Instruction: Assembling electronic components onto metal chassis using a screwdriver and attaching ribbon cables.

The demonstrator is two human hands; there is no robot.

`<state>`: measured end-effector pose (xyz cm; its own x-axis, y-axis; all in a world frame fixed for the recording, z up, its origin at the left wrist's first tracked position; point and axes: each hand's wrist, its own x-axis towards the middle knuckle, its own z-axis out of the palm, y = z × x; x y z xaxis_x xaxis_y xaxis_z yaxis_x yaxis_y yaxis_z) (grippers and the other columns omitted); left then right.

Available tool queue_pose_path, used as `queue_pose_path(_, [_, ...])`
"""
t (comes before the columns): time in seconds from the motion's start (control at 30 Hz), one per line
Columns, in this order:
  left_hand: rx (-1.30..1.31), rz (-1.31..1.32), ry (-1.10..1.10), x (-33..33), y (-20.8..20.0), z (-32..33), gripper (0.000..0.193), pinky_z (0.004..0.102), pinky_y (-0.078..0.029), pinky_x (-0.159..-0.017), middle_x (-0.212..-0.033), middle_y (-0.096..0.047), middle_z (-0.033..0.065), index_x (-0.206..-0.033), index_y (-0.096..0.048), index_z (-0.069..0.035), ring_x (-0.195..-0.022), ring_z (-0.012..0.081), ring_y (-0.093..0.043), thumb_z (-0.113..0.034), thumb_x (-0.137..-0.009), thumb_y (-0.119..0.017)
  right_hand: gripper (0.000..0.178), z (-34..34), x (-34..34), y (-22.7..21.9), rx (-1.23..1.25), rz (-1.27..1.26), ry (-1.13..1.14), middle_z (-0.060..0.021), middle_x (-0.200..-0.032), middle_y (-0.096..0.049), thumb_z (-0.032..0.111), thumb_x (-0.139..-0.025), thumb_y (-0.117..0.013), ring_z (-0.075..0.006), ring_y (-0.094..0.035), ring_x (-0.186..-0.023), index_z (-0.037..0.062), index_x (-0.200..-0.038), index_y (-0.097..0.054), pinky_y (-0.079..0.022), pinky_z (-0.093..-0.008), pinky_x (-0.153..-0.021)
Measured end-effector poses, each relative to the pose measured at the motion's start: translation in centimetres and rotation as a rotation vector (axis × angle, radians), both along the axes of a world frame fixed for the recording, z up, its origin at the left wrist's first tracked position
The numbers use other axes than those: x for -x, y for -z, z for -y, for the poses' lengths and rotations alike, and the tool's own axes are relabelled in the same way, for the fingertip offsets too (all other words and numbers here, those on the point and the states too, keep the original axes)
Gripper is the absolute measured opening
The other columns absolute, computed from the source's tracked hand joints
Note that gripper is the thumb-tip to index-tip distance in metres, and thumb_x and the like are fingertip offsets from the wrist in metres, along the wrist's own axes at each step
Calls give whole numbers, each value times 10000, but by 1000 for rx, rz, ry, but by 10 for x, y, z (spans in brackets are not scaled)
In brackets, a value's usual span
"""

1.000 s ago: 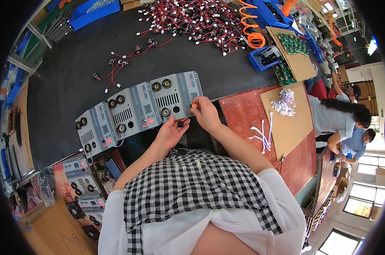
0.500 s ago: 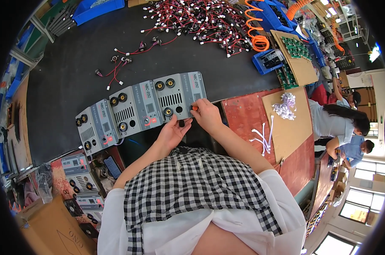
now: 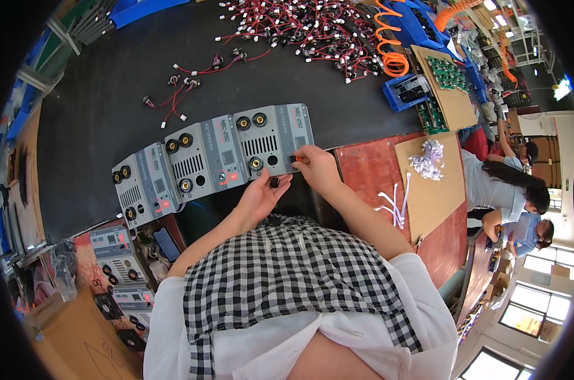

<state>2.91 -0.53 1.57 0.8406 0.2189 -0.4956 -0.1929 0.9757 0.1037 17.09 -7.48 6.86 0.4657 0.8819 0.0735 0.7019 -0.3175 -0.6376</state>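
Three grey machine front panels stand in a row along the bench edge; the right-hand panel (image 3: 278,139) is between my hands. My right hand (image 3: 318,170) is closed in a pinch at that panel's lower right corner, on a small orange-and-black part (image 3: 297,159) mostly hidden by my fingers. Palm up below the same panel, my left hand (image 3: 261,195) holds a small black round part (image 3: 275,182) by its fingers. The middle panel (image 3: 201,155) and the left panel (image 3: 144,183) carry black round sockets, vent slots and a red-marked area.
A heap of red-wired connectors (image 3: 299,31) covers the bench's far side, a few lying loose nearer. An orange coiled hose (image 3: 394,62) hangs beside a blue bin (image 3: 406,92). White cable ties (image 3: 397,206) lie on the red table (image 3: 363,168). More panels (image 3: 119,263) are stacked lower left.
The view has shifted slightly, moving the panels a little right in the picture. My left fingers have opened somewhat, showing more of the black part; my right hand remains at the panel corner.
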Motion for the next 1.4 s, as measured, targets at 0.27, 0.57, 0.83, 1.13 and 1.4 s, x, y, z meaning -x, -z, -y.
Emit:
queue_pose_path(0.27, [21,12,-3,0,3,3,349,354,-389,-897,-1013,-491,130,-1090,-395,6,-994,256,-488,-272,-901,-302,190,-7,8,-6,117,382,-140,-116,-698,-527,92,-611,-632,-284,-562,-622,30,-706,-480,-458,-344,-538])
queue_pose_path(0.57, [-8,-11,-28,-6,9,0,331,361,-410,-877,-988,-490,135,-1091,-392,4,-974,274,-494,-256,-898,-322,178,-16,1,-1,218,403,-171,-107,-687,-523,109,-628,-622,-293,-548,-632,37,-703,-479,-439,-376,-546])
queue_pose_path(0.83, [15,-15,-51,-17,22,-10,346,374,-409,-877,-998,-472,149,-1084,-389,13,-969,295,-492,-272,-893,-338,155,-21,-19,8,151,367,-291,-105,-712,-534,87,-623,-601,-296,-557,-650,46,-726,-493,-450,-375,-567])
queue_pose_path(1.13, [-34,-11,132,3,21,-12,437,349,-406,-848,-989,-477,133,-991,-479,32,-937,251,-495,-368,-878,-344,271,-3,14,-10,32,299,-256,-62,-772,-531,178,-614,-640,-244,-550,-720,94,-860,-563,-460,-333,-608])
queue_pose_path(1.4, [-112,84,131,50,-16,-16,459,333,-401,-834,-995,-498,104,-1071,-448,1,-916,202,-500,-393,-883,-305,285,-8,58,8,132,91,-440,-84,-786,-534,134,-636,-612,-251,-550,-718,100,-913,-552,-460,-345,-617])
